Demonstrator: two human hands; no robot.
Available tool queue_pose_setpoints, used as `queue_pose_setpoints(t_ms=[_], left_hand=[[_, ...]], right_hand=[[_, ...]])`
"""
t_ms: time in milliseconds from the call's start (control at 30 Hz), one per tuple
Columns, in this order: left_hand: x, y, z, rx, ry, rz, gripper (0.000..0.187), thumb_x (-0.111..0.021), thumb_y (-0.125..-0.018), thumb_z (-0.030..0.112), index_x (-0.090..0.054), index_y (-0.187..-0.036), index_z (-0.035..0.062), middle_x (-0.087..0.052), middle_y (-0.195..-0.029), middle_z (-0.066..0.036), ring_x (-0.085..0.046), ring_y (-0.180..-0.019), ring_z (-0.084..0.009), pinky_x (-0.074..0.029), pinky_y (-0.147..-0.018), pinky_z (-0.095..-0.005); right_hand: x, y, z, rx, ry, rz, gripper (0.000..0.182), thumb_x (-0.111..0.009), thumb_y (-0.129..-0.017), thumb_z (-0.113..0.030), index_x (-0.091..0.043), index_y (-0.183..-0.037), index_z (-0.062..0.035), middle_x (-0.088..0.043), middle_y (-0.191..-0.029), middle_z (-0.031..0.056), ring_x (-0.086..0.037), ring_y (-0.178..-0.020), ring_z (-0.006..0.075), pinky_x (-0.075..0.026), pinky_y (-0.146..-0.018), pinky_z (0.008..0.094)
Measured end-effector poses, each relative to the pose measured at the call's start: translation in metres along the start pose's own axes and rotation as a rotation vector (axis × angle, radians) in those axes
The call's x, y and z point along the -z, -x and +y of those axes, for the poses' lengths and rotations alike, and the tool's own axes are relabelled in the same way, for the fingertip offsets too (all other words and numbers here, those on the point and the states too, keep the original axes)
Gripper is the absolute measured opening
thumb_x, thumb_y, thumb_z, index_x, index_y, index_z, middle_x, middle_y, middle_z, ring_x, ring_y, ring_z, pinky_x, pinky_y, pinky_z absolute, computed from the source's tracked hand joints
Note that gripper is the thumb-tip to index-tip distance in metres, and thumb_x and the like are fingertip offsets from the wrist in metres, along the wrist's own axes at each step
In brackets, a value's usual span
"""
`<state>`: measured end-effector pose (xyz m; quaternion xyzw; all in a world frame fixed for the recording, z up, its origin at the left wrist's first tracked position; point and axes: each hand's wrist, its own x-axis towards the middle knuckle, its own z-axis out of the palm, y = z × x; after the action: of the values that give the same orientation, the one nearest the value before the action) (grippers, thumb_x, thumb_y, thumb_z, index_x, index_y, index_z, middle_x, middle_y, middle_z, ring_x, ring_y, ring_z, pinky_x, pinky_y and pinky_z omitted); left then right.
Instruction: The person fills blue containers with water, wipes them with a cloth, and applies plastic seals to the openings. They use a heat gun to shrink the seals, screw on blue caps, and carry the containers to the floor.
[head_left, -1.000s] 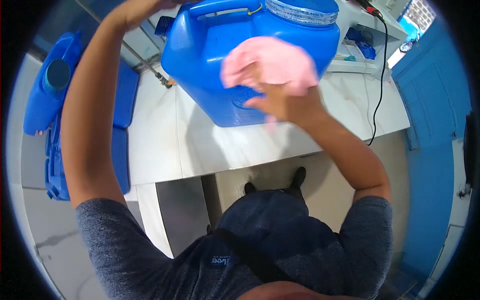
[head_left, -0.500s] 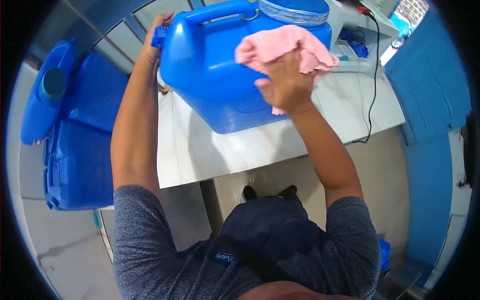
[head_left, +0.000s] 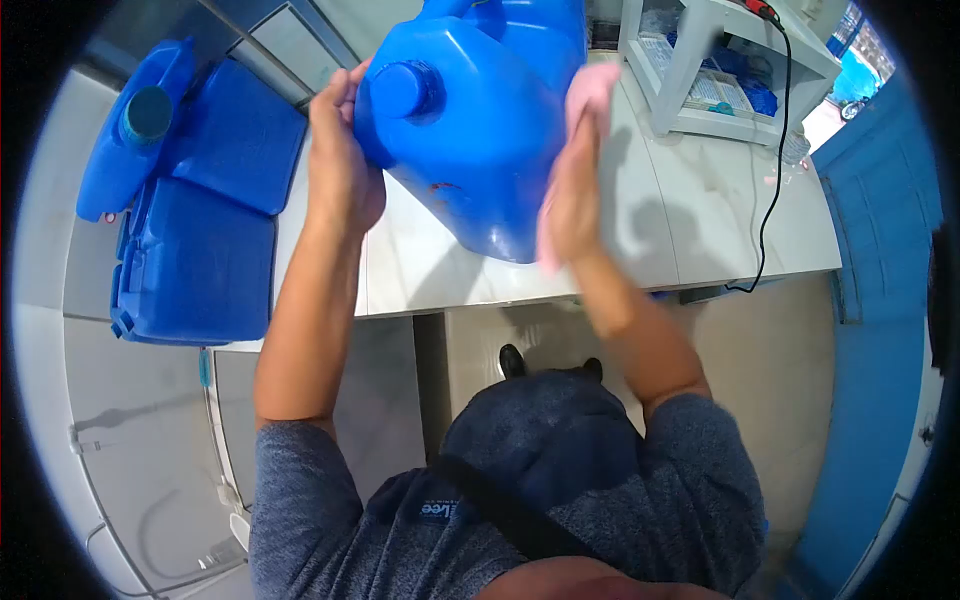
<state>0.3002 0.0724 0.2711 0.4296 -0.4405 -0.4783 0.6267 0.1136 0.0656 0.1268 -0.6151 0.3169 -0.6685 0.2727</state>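
Observation:
A big blue plastic jerrycan (head_left: 480,150) stands on the white tiled counter, its small blue screw cap (head_left: 403,90) facing me. A reddish-brown mark shows on its front below the cap. My left hand (head_left: 340,140) is closed against the can's left side, with some fingers hidden behind it. On the opposite side, my right hand (head_left: 578,195) holds a pink cloth (head_left: 592,95) pressed to the blue wall. The fingers of that hand are seen edge-on. The top of the can runs out of view.
Several other blue jerrycans (head_left: 205,260) stand at the left end of the counter (head_left: 680,220). A whitish open shelf unit (head_left: 660,115) at the back right holds papers and blue plastic. A black cable (head_left: 785,130) hangs over the counter's edge. A blue door (head_left: 880,200) is at right.
The jerrycan has turned so its small cap now faces me. My right hand has moved the cloth from the upper front to the right side. My left hand still touches the left side.

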Motion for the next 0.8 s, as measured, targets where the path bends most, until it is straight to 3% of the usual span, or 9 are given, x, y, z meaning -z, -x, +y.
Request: queue_pose_setpoints(t_ms=[100,167,200,300,367,400,567,700,800], left_hand=[[0.012,-0.003,0.003,0.03,-0.032,-0.033,0.068,-0.035,-0.098,0.057,-0.05,-0.136,0.0023,-0.057,-0.135,-0.013,-0.052,-0.125,-0.0262,-0.034,-0.111,-0.0423],[0.02,-0.013,0.019,0.152,-0.075,-0.178,0.075,-0.03,-0.098,0.061,-0.047,-0.137,-0.0015,-0.059,-0.131,-0.014,-0.051,-0.125,-0.0248,-0.033,-0.11,-0.0404],[0.024,-0.021,0.027,0.195,-0.168,-0.243,0.084,-0.029,-0.096,0.067,-0.04,-0.146,0.0004,-0.05,-0.145,-0.016,-0.045,-0.135,-0.0304,-0.028,-0.116,-0.0481],[0.013,-0.046,0.05,0.427,-0.12,-0.252,0.085,-0.032,-0.096,0.067,-0.035,-0.149,-0.0005,-0.046,-0.148,-0.017,-0.042,-0.138,-0.0291,-0.029,-0.117,-0.0438],[0.005,-0.059,0.067,0.23,-0.196,-0.702,0.082,-0.031,-0.099,0.066,-0.046,-0.138,-0.0042,-0.053,-0.137,-0.02,-0.05,-0.128,-0.0287,-0.035,-0.112,-0.0432],[-0.006,-0.062,0.066,0.218,-0.255,-0.554,0.09,-0.028,-0.096,0.072,-0.039,-0.143,-0.0049,-0.049,-0.14,-0.023,-0.049,-0.129,-0.0304,-0.036,-0.112,-0.0434],[-0.031,-0.016,0.062,-0.181,-0.617,-0.629,0.088,-0.031,-0.097,0.069,-0.04,-0.142,-0.0055,-0.049,-0.139,-0.025,-0.049,-0.129,-0.0318,-0.037,-0.111,-0.0433],[0.024,-0.056,0.016,-0.139,-0.415,-0.471,0.081,-0.033,-0.098,0.063,-0.038,-0.146,-0.0008,-0.05,-0.143,-0.016,-0.045,-0.135,-0.0271,-0.032,-0.115,-0.0406],[0.027,-0.06,0.003,-0.318,-0.336,-0.294,0.069,-0.034,-0.1,0.06,-0.05,-0.132,0.0009,-0.06,-0.125,-0.014,-0.059,-0.115,-0.0226,-0.045,-0.102,-0.0346]], right_hand=[[-0.032,0.038,-0.01,0.41,0.449,-0.012,0.075,-0.053,-0.098,-0.034,-0.022,-0.151,0.0086,-0.005,-0.157,0.0378,0.0,-0.142,0.0616,-0.004,-0.115,0.0662],[-0.033,0.032,-0.013,0.607,0.692,-0.099,0.067,-0.055,-0.096,-0.037,-0.035,-0.15,-0.0012,-0.014,-0.158,0.0316,-0.001,-0.148,0.0515,-0.006,-0.115,0.0656],[-0.043,0.028,-0.019,0.712,0.852,-0.138,0.062,-0.055,-0.095,-0.036,-0.041,-0.147,-0.0049,-0.025,-0.155,0.0276,-0.012,-0.147,0.0449,-0.01,-0.117,0.0615],[-0.07,0.022,-0.028,0.716,0.968,-0.631,0.043,-0.055,-0.091,-0.027,-0.061,-0.131,-0.0106,-0.065,-0.124,0.0055,-0.06,-0.113,0.025,-0.038,-0.107,0.0374],[-0.085,0.031,-0.029,0.715,1.134,-0.927,0.043,-0.056,-0.092,-0.026,-0.06,-0.131,-0.0094,-0.063,-0.126,0.0084,-0.058,-0.116,0.0279,-0.037,-0.108,0.04],[-0.085,0.032,-0.024,0.718,1.161,-0.983,0.043,-0.056,-0.092,-0.026,-0.06,-0.131,-0.0087,-0.061,-0.127,0.0098,-0.057,-0.117,0.0293,-0.037,-0.108,0.0413],[0.012,0.034,0.012,0.708,0.602,-0.7,0.042,-0.056,-0.094,-0.024,-0.057,-0.131,-0.0056,-0.056,-0.132,0.0169,-0.051,-0.123,0.0363,-0.036,-0.108,0.0478],[0.018,-0.03,0.035,0.591,0.225,-0.092,0.041,-0.057,-0.095,-0.023,-0.054,-0.131,-0.0031,-0.051,-0.136,0.0226,-0.047,-0.128,0.042,-0.035,-0.108,0.053],[0.01,-0.11,0.012,0.376,0.014,-0.071,0.048,-0.04,-0.103,-0.036,-0.053,-0.133,-0.0006,-0.059,-0.119,0.0199,-0.055,-0.108,0.0311,-0.042,-0.097,0.0383]])
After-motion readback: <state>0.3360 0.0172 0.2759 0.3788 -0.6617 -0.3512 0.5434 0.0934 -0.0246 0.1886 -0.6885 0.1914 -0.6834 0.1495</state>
